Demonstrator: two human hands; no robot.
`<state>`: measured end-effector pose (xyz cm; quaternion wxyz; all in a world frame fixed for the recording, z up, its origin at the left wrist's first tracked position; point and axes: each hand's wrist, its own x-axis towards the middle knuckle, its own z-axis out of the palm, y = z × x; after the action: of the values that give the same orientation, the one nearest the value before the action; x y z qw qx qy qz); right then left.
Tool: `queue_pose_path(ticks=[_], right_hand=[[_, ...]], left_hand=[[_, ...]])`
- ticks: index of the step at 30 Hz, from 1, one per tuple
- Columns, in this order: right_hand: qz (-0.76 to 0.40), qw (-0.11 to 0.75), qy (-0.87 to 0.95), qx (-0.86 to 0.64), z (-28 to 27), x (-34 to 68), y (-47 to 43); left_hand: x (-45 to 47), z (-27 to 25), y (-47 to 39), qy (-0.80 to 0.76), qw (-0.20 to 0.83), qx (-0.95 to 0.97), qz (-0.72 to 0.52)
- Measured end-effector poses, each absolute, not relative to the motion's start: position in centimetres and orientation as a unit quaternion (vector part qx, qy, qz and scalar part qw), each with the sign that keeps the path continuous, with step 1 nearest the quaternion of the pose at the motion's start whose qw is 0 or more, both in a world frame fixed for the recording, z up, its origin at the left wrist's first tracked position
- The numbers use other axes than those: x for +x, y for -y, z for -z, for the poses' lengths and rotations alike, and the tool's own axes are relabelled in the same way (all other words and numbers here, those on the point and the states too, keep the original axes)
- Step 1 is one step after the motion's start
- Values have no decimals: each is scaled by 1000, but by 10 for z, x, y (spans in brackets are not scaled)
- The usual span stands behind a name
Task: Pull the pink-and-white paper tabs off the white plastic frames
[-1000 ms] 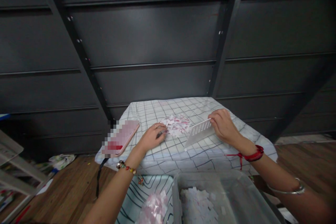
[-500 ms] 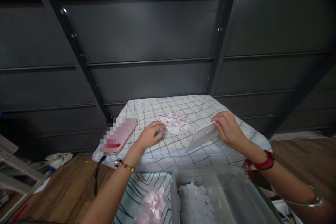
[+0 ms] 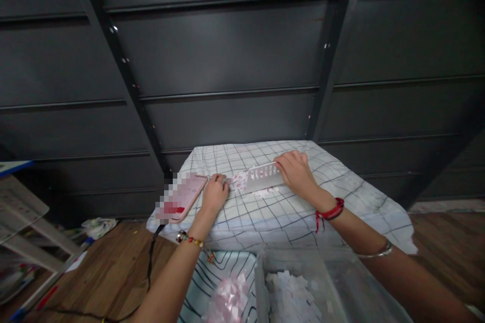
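My right hand [image 3: 297, 172] grips the top right corner of a thin white slotted plastic plate [image 3: 261, 185], a row of openings along its upper part. The plate stands tilted on edge over a small pile of white and pink paper scraps [image 3: 238, 181], hiding part of it. A few scraps show below its lower edge. At the pile's left side, my left hand [image 3: 215, 194] rests on the checked cloth with its fingers bent loosely and nothing visibly held. The fingertips are close to the scraps; whether they touch is unclear.
A pink-cased phone [image 3: 187, 197] lies left of my left hand, a dark strap hanging from it. In front stand a clear plastic bin [image 3: 261, 282] holding white scraps and a striped tray [image 3: 200, 272] with pink shiny pieces. Dark metal panels [image 3: 227, 50] rise behind the cloth-covered surface.
My right hand has carried the plate leftward, from beside the scraps to over them. My left hand has drawn back slightly and its fingers are more bent. The view has shifted a little.
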<state>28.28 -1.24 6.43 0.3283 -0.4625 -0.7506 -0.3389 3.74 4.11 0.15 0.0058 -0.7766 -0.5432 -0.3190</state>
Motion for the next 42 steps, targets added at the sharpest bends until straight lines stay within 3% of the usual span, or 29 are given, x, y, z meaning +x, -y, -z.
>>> queue_pose_path(ticks=[42], right_hand=[[442, 358, 735, -369, -51, 284, 30]], left_hand=[[36, 2, -41, 514, 7, -803, 303]])
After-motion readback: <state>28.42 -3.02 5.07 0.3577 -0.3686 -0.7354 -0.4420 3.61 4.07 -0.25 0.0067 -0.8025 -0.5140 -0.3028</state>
